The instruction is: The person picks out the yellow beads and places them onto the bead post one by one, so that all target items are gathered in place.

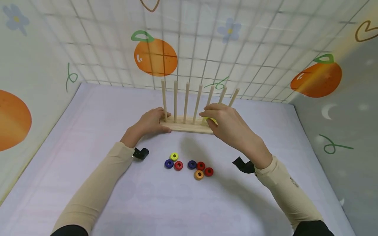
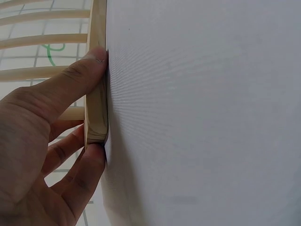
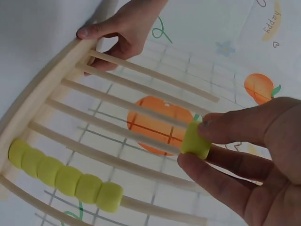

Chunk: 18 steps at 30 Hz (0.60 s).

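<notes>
A wooden rack with a row of upright pegs [image 1: 185,103] stands on the table. My left hand [image 1: 150,121] holds the left end of its base [image 2: 97,101], thumb along the front and fingers around the end. Between thumb and fingertips, my right hand [image 1: 228,123] pinches a yellow bead [image 3: 195,140]. In the right wrist view that bead overlaps the middle pegs near their tips. Several yellow beads [image 3: 66,180] are stacked on a peg toward the right end; my right hand hides this stack in the head view.
Two groups of loose beads lie in front of the rack: a yellow bead [image 1: 174,156], a blue one [image 1: 169,164] and a red one [image 1: 178,165], then another blue bead [image 1: 192,164], two red beads [image 1: 209,171] and an orange one [image 1: 199,175]. A wire grid [image 1: 195,42] stands behind.
</notes>
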Each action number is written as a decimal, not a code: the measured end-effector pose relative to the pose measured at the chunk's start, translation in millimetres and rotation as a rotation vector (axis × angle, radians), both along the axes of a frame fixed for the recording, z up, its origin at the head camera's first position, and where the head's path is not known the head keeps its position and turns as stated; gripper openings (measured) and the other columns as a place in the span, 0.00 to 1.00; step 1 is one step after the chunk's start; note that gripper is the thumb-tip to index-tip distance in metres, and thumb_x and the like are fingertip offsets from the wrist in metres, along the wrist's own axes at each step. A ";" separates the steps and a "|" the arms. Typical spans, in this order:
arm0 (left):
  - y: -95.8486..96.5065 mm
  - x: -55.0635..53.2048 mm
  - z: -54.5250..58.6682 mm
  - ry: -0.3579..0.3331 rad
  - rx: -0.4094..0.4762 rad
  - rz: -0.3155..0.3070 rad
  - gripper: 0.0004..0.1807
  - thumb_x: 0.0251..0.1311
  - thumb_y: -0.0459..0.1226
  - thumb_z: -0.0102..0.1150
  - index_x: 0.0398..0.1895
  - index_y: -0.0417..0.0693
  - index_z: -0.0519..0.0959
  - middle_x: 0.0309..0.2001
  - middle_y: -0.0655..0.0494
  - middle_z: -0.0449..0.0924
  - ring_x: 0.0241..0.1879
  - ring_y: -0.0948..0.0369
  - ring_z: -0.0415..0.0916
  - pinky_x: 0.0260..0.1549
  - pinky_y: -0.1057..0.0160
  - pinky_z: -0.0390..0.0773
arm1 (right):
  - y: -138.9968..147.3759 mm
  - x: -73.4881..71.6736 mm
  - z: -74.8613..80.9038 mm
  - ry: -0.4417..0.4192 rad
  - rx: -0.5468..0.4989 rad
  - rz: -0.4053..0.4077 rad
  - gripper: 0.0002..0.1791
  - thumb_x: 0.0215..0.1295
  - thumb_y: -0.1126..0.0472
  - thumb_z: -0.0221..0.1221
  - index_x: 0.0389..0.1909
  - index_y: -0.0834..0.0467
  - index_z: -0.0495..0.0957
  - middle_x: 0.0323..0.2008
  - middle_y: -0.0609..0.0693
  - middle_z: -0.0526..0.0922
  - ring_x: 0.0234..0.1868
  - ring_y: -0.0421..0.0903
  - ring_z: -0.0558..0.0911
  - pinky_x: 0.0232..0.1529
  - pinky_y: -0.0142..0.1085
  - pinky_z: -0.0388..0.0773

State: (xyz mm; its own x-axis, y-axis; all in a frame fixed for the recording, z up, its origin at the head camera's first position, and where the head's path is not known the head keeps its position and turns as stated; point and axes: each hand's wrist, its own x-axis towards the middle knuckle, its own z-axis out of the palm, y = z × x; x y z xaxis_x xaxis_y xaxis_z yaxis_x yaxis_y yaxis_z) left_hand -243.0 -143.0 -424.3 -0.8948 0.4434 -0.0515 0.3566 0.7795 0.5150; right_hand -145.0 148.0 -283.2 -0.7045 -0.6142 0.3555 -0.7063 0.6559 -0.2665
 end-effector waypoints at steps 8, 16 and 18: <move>-1.8 -1.4 -1.3 0.001 0.006 0.005 0.40 0.47 0.50 0.79 0.65 0.44 0.77 0.54 0.50 0.77 0.44 0.53 0.70 0.44 0.53 0.70 | 3.8 -7.4 7.0 -0.022 -0.023 -0.038 0.16 0.59 0.78 0.62 0.49 0.67 0.83 0.48 0.58 0.85 0.48 0.52 0.82 0.41 0.42 0.80; -0.2 -2.0 -2.8 -0.006 0.025 0.018 0.40 0.47 0.50 0.79 0.64 0.45 0.78 0.54 0.51 0.77 0.43 0.54 0.69 0.44 0.54 0.69 | 9.0 -11.2 9.9 -0.028 -0.024 -0.035 0.16 0.60 0.76 0.64 0.50 0.67 0.83 0.49 0.58 0.85 0.44 0.51 0.84 0.42 0.42 0.81; 0.0 -2.7 -4.4 -0.004 0.027 0.019 0.40 0.47 0.50 0.79 0.64 0.45 0.78 0.53 0.51 0.77 0.43 0.54 0.69 0.43 0.55 0.69 | 10.8 -11.2 10.9 -0.024 -0.034 -0.037 0.16 0.60 0.77 0.64 0.50 0.66 0.83 0.49 0.58 0.85 0.44 0.51 0.85 0.42 0.43 0.81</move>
